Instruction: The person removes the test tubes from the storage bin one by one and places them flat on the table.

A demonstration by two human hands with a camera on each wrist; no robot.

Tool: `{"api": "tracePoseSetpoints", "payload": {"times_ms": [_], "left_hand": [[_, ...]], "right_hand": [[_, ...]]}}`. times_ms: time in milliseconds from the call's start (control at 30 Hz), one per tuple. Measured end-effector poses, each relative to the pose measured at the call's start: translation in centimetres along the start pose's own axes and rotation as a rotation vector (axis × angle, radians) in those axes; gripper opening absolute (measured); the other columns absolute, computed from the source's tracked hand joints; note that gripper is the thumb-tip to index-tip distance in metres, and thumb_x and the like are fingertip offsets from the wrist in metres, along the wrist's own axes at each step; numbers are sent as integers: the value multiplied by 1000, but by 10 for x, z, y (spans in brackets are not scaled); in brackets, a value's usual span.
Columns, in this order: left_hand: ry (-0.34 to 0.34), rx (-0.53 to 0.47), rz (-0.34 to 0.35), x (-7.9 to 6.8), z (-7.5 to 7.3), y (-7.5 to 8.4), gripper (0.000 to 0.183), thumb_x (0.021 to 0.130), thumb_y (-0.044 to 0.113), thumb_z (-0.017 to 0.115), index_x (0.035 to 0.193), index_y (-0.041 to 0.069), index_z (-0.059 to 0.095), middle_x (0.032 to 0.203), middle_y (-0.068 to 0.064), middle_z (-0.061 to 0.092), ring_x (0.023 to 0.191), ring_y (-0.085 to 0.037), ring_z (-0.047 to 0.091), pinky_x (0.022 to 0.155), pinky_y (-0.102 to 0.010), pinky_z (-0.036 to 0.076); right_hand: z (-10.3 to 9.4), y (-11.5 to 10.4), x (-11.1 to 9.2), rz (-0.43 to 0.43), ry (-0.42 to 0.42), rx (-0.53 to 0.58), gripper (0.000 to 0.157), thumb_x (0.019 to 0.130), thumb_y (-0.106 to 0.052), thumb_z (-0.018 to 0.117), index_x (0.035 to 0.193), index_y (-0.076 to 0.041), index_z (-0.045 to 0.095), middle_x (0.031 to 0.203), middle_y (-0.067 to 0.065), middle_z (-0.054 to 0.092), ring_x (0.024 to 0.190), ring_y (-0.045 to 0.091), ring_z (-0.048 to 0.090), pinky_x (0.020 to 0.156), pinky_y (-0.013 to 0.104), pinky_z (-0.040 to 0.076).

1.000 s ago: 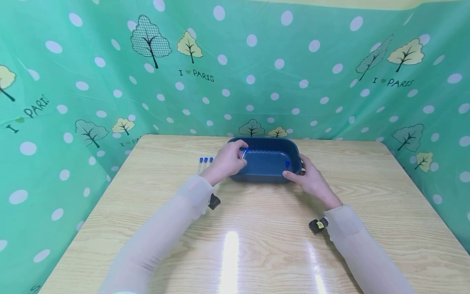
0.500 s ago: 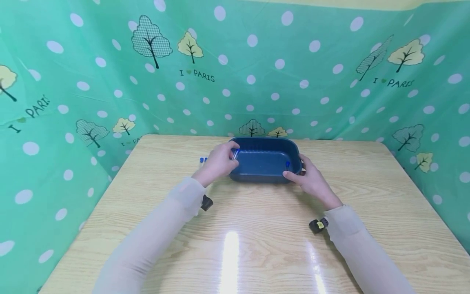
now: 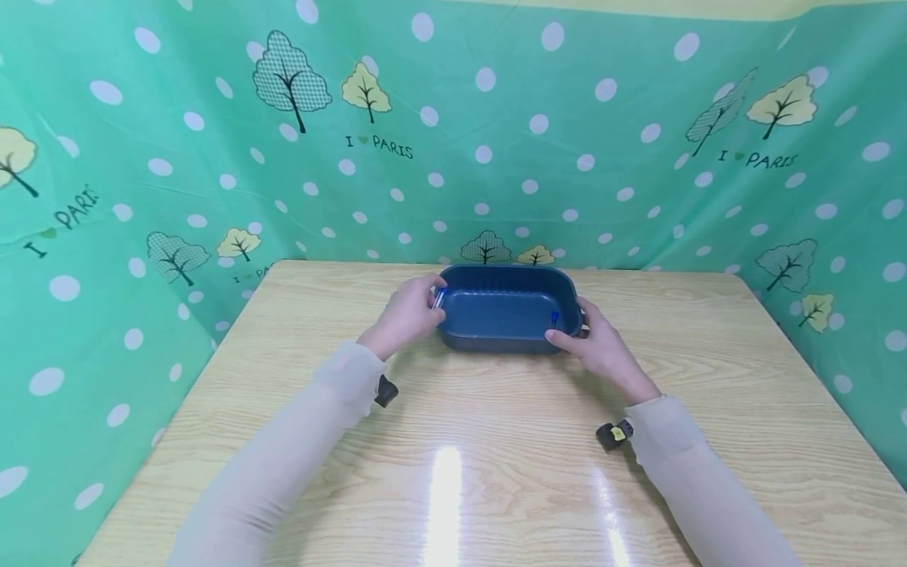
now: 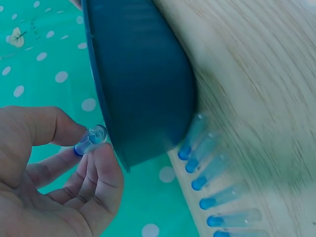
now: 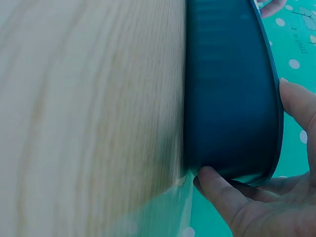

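At the left end of a dark blue plastic basin (image 3: 510, 344), my left hand (image 3: 407, 315) pinches a small clear test tube (image 3: 439, 298) with a blue cap between thumb and fingers. The left wrist view has this held test tube (image 4: 91, 139) beside the basin's rim. My right hand (image 3: 602, 346) grips the basin's right end, its thumb at the rim and its other fingers around the outer wall, as the right wrist view also shows. Inside the basin, near the right thumb, stands another blue-capped tube (image 3: 555, 318), partly hidden by the front wall.
Several blue-capped tubes (image 4: 210, 170) lie side by side on the wooden table (image 3: 524, 449), left of the basin; in the head view my left hand covers nearly all of them. A green dotted cloth (image 3: 453, 189) hangs behind the table and at its sides.
My left hand has moved left with the test tube, from over the basin to its left rim, and now covers the tubes on the table. The right hand and basin have stayed in place.
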State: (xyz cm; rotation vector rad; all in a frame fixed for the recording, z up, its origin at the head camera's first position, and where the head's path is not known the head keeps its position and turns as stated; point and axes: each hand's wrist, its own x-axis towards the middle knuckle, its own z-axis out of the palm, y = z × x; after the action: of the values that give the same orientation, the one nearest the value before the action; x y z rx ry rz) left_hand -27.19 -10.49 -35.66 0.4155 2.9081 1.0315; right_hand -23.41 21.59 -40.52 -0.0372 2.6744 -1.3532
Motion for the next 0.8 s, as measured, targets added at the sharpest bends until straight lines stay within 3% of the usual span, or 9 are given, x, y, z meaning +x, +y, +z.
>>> {"api": "tracePoseSetpoints", "payload": {"times_ms": [333, 633, 800], "left_hand": [[27, 16, -33, 0, -6, -20, 50, 77, 1, 64, 126, 6, 54, 81, -8, 56, 67, -21, 54, 54, -31, 46], [20, 24, -70, -1, -10, -37, 52, 80, 8, 71, 129, 5, 52, 83, -8, 57, 69, -21, 54, 57, -32, 47], [12, 31, -90, -3, -12, -45, 50, 81, 8, 68, 129, 4, 52, 84, -9, 57, 71, -21, 54, 59, -32, 47]], "right_hand": [[0, -1, -1, 0, 0, 3, 105, 82, -59, 64, 154, -14, 3, 152, 25, 23, 130, 44, 39, 96, 52, 43], [1, -1, -1, 3, 1, 2, 104, 82, -58, 64, 154, -14, 3, 152, 25, 23, 130, 44, 39, 96, 52, 43], [1, -2, -1, -1, 1, 6, 99, 86, -50, 65, 154, -13, 3, 152, 25, 22, 130, 44, 39, 96, 52, 44]]}}
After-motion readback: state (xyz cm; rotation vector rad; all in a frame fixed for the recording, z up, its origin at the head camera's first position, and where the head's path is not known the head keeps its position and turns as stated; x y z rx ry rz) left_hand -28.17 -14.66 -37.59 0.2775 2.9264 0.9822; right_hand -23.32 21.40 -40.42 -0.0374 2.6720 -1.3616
